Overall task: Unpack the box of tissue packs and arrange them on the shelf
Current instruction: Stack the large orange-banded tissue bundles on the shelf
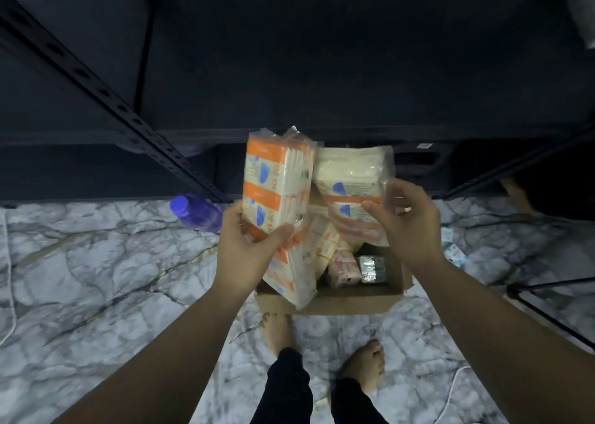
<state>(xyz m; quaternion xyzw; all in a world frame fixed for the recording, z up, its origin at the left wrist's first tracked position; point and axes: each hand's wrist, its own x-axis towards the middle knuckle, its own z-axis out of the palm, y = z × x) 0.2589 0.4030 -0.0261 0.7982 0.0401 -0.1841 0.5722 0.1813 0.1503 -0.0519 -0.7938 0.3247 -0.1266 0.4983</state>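
An open cardboard box [351, 301] stands on the floor in front of my feet, with several tissue packs [341, 267] still inside. My left hand [248, 253] grips an orange-and-white bundle of tissue packs [277, 182] from below and holds it upright above the box. My right hand [409, 227] holds a second bundle [354, 179], tilted, just to the right of the first; the two bundles almost touch. The dark shelf board [322, 69] lies beyond and above the box.
A purple bottle [196, 212] lies on the marble-patterned floor left of the box, by the shelf's perforated black upright [106, 92]. Small packets [454, 249] lie on the floor at right. A thin black stand [547, 298] and white cables sit at the edges.
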